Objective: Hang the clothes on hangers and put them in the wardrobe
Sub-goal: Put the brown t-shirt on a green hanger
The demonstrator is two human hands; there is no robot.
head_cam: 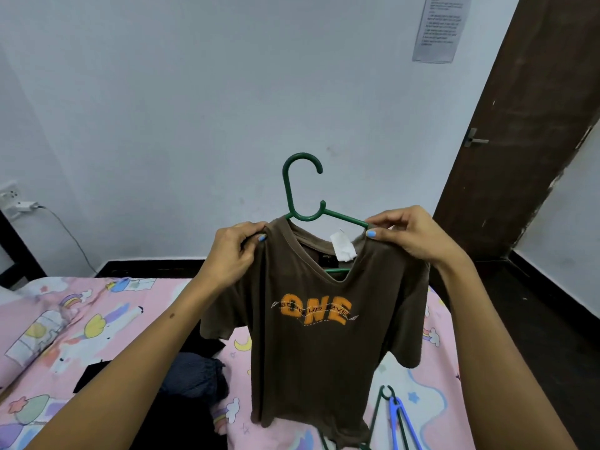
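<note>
Currently the brown T-shirt (pixel 311 323) is pinched at both shoulders by left hand (pixel 233 251) and right hand (pixel 412 235); each seam should be seated evenly over the green hanger (pixel 300 193).

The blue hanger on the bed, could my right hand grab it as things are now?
Probably not yet: the right hand is pinching the brown t-shirt on the green hanger. The blue hanger lies uncovered below it, within likely reach once freed.

Wall: we face a plain pale blue-grey painted wall (pixel 162 92), evenly lit.
Notice: a printed paper sheet (pixel 440 26) hangs upper right.
Door: dark brown wooden door (pixel 519 125), metal lever handle (pixel 474 139).
Bed: pink cartoon-unicorn bedsheet (pixel 97 319).
Socket: white wall socket (pixel 9 193), left.
</note>
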